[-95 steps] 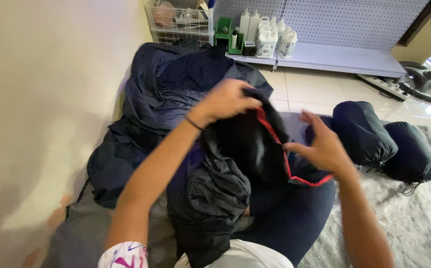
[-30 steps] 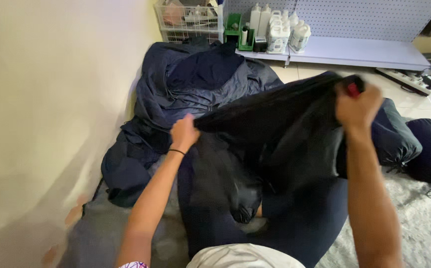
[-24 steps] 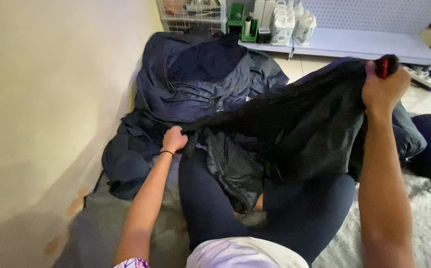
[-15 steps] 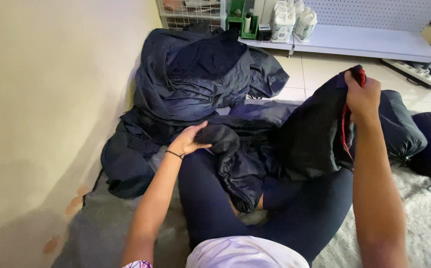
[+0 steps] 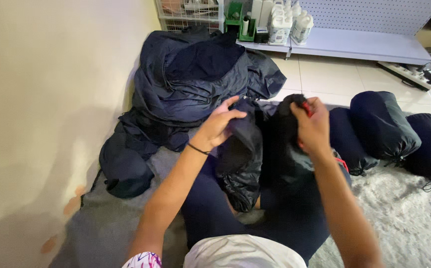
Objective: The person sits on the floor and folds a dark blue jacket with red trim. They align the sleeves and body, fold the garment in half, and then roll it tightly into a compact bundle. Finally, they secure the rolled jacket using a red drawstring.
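Hands meet over the person's lap, both clamped on one dark garment [image 5: 255, 149]: the left hand [image 5: 220, 126] bunches a fold of its shiny navy fabric, fingers curled over the top, and the right hand [image 5: 312, 126] grips a black wad with a sliver of red trim showing at the knuckles. The garment hangs between them and drapes onto the crossed legs [image 5: 275, 218], just in front of the big heap of navy clothing [image 5: 195, 84] against the wall. To the right of that heap, three stuffed navy sacks [image 5: 384, 129] lie in a row on the pale shaggy rug [image 5: 414, 218]; behind it a low shelf [image 5: 364, 44] carries white bottles [image 5: 290, 25]. Gathering well here seems to mean keeping both grips tight and close, feeding loose fabric inward evenly so nothing slips back out. Half a second earlier the hands were well apart, the right one lifted off toward the sacks with the cloth stretched; now they have come together and the cloth is bunched.
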